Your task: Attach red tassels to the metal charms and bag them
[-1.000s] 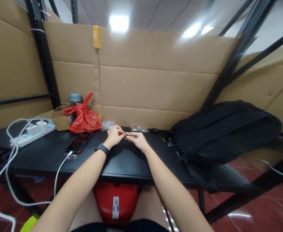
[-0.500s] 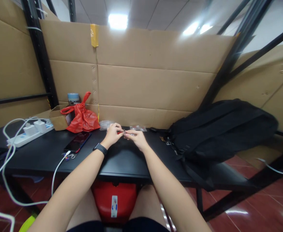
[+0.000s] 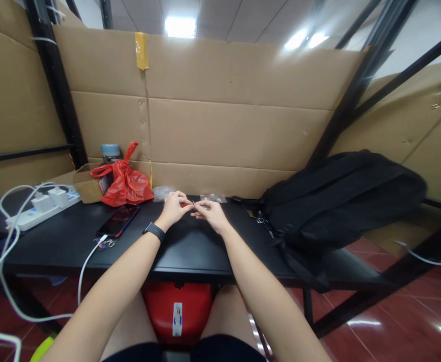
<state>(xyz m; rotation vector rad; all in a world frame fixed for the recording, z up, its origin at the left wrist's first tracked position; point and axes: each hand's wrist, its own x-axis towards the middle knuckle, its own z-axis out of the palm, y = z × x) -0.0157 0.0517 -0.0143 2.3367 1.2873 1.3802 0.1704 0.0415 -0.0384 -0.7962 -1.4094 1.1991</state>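
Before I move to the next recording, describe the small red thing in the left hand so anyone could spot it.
Over the black table, the left hand, a dark band at its wrist, meets the right hand before the cardboard wall. A small red piece, partly hidden, shows in the left hand's pinch. Unlike the larger, knotted red bag on the table, it is held.

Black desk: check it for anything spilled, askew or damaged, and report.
No spill or damage shows. Slightly untidy: the white cable droops from the phone over the front of the desk, where it might snag, and the backpack lies slumped at right. The item between the left hand and right hand is too small to judge.
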